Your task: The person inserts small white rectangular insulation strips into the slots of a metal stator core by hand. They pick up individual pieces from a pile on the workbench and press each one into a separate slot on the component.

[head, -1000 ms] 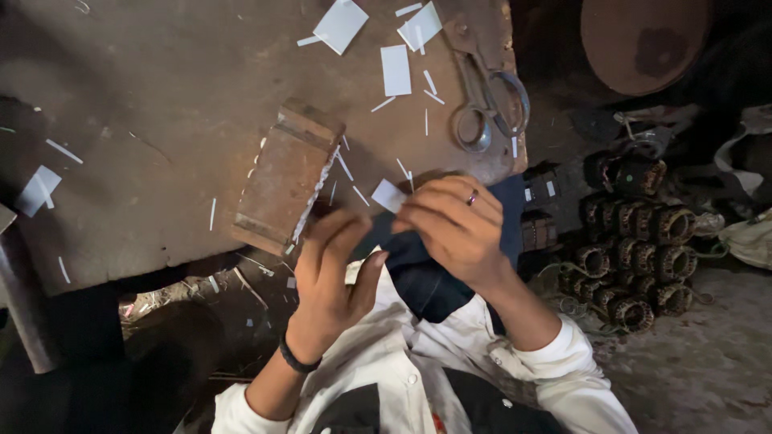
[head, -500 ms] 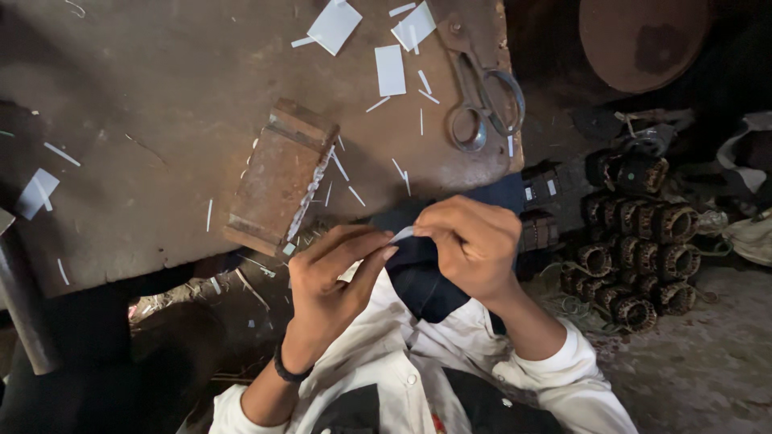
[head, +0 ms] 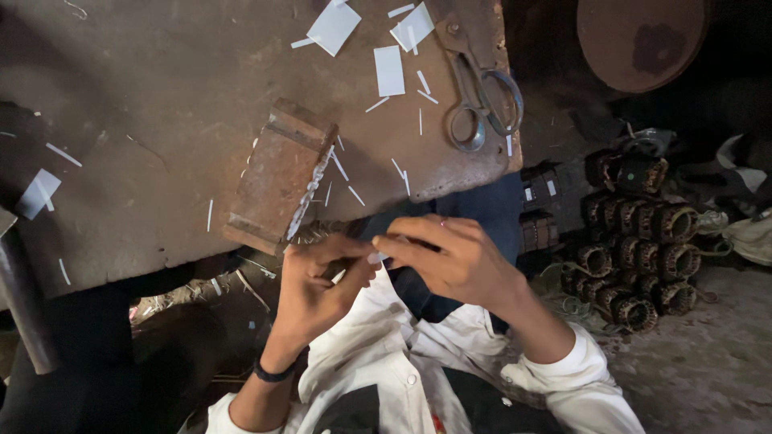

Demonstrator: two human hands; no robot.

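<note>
Here, both hands' grips pinch a small white paper slip (head: pixel 376 258) between them.

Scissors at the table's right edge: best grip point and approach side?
Grip the scissors by the two ring handles, probably from above and from the near side. They lie flat on the rusty table, rings toward the person, blades pointing away toward the far edge. The open rings give finger holes; the flat blades offer little to pinch. Both the left hand and right hand are busy pinching a small white piece.
</note>
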